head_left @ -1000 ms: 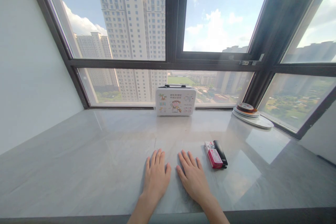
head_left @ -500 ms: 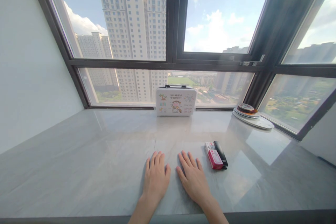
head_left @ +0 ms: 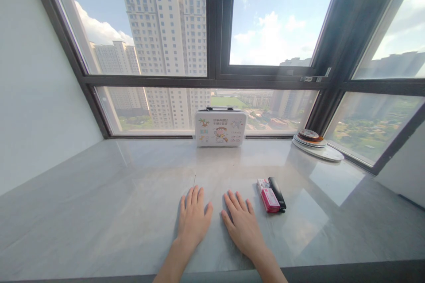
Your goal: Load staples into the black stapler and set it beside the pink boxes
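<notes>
My left hand [head_left: 193, 216] rests on the grey marble-look sill [head_left: 99, 212], fingers spread and holding nothing. Beside it, my right hand [head_left: 243, 221] lies flat with its fingers apart, also empty. Just to the right of that hand are a pink-and-white small box [head_left: 270, 200], a second white box [head_left: 263, 183] behind it, and a black stapler [head_left: 276, 192] lying alongside them. Neither hand touches these. Ahead of both hands, a white case [head_left: 220, 128] with cartoon prints and a dark top handle stands upright against the window.
A stack of round plates or discs [head_left: 315, 148] sits in the far right corner. Dark window frames [head_left: 149, 81] border the sill at the back and right. A pale wall [head_left: 43, 97] closes off the left side. The sill's front edge runs under my forearms.
My left hand has shifted slightly forward and left along the sill. My right hand stays about where it was. The whole view has drifted a little.
</notes>
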`<action>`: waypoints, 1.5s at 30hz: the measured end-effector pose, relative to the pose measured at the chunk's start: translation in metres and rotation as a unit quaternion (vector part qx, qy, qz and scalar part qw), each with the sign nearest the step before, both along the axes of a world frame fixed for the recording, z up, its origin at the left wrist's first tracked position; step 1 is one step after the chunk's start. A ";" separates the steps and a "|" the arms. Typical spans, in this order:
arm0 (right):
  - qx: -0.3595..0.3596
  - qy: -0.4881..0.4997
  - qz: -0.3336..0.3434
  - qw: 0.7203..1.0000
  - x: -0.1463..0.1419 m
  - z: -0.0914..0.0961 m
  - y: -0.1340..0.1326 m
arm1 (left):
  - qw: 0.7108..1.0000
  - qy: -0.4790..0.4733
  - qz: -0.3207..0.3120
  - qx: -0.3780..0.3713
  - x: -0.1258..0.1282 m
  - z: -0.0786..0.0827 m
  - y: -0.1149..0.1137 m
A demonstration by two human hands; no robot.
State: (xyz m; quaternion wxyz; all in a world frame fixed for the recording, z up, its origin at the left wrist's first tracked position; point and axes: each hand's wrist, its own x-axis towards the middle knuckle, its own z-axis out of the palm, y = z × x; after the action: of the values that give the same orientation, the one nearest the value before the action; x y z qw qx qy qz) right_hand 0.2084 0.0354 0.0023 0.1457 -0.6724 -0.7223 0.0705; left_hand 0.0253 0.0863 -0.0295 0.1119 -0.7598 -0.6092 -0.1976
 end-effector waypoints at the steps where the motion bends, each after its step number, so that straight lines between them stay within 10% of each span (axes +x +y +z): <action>1: 0.000 0.000 0.000 1.000 0.000 0.000 0.000 | 1.000 0.001 0.000 0.001 0.000 -0.001 0.001; 45: 0.035 0.005 0.017 0.999 0.000 -0.012 0.000 | 0.991 -0.043 -0.079 -0.102 0.011 0.011 -0.031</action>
State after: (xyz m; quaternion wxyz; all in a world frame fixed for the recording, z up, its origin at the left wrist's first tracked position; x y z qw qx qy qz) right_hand 0.2086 0.0355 -0.0096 0.1712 -0.6546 -0.7346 0.0506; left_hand 0.0366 0.0551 -0.0185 -0.0084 -0.8040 -0.5684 -0.1747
